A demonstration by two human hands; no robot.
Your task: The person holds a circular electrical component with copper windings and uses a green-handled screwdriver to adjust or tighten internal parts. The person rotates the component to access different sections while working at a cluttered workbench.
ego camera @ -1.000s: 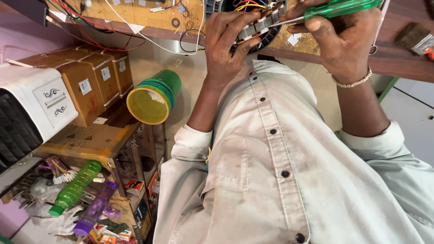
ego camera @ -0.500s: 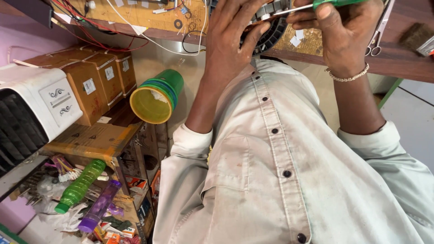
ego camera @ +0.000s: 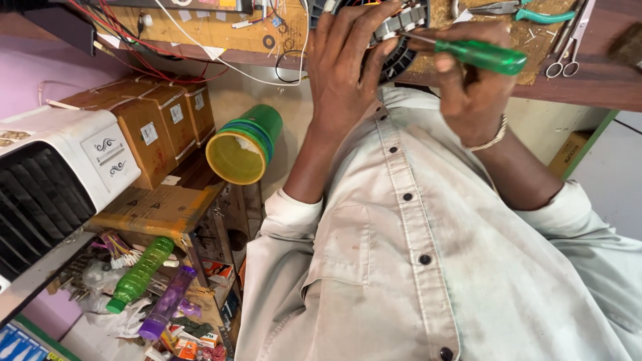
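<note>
My left hand (ego camera: 344, 67) is wrapped over a round black motor part with metal teeth and coloured wires (ego camera: 401, 40), holding it at the edge of the wooden workbench (ego camera: 588, 83). My right hand (ego camera: 468, 93) grips a green-handled screwdriver (ego camera: 481, 57). Its metal shaft points left into the teeth of the motor part. A bangle sits on my right wrist. My pale buttoned shirt fills the lower middle of the view.
Scissors (ego camera: 565, 47) and green-handled pliers (ego camera: 528, 12) lie on the bench to the right. At the left are stacked green cups (ego camera: 244, 147), cardboard boxes (ego camera: 154, 127), a white vented appliance (ego camera: 53, 180), and a green bottle (ego camera: 140, 274) and purple bottle (ego camera: 167, 311) among clutter.
Both hands and the motor part have stayed together while the view shifted. The screwdriver handle sits lower in view, its tip still at the motor part.
</note>
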